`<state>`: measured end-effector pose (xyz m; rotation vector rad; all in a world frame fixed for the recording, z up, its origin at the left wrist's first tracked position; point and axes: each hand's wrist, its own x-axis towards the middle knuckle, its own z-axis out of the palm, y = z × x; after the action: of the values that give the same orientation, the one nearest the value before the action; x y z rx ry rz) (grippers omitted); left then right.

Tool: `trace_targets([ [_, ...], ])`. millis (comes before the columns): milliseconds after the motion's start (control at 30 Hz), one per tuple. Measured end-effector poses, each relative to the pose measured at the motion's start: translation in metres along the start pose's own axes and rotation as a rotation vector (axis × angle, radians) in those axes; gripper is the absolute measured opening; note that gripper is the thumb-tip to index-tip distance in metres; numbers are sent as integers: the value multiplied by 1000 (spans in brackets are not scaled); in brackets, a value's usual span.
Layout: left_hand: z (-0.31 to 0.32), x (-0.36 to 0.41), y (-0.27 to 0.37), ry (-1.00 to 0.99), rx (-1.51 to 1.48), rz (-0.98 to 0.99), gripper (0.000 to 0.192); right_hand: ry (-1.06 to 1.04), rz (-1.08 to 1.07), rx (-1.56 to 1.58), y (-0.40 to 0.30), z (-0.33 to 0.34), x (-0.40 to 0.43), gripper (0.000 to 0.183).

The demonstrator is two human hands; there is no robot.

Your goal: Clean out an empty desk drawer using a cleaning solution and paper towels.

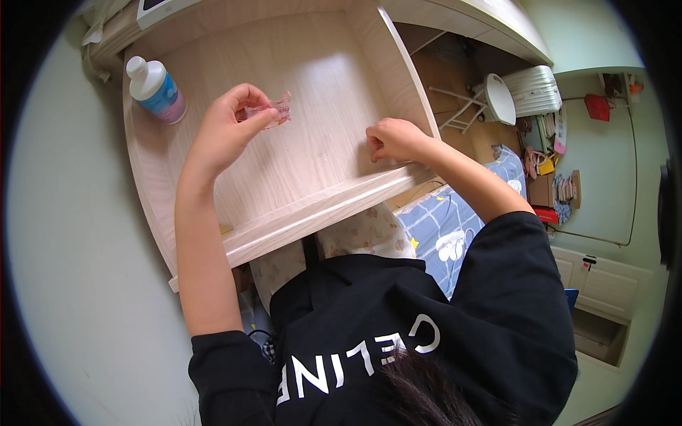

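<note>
My left hand (229,125) pinches a crumpled piece of clear plastic wrapper (281,109) with red printing between thumb and fingers. It is held above a pale wood-grain surface (319,112) with raised edges. My right hand (398,139) is low over the right side of that surface, close to its front edge, with the fingers curled downward. Whether anything small lies within those fingers is hidden. To the left of my left hand, a white bottle (156,89) with a blue and pink label and a white cap stands upright near the left raised edge.
A white box (165,10) sits on the ledge at the far left. Right of the wooden surface are a white folding stool (500,98), a silver suitcase (532,90) and a blue checked bed cover (453,218). A pale wall (69,213) runs along the left.
</note>
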<state>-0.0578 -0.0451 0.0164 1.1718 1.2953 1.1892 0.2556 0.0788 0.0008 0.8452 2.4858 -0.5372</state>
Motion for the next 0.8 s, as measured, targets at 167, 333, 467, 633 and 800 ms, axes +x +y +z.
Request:
trace_targets([
  [167, 3, -1, 3, -3, 3, 3, 14, -99, 29, 251, -11, -17, 2, 23],
  [333, 2, 2, 2, 1, 12, 8, 14, -7, -161, 343, -25, -11, 21, 21],
  [467, -3, 0, -1, 34, 40, -13, 15, 127, -394, 117, -44, -9, 31, 15],
  [633, -3, -2, 0, 44, 0, -17, 15, 43, -410, -94, -51, -10, 39, 11],
  [800, -2, -5, 5, 50, 1, -71, 14, -27, -312, 131, -39, -2, 45, 14],
])
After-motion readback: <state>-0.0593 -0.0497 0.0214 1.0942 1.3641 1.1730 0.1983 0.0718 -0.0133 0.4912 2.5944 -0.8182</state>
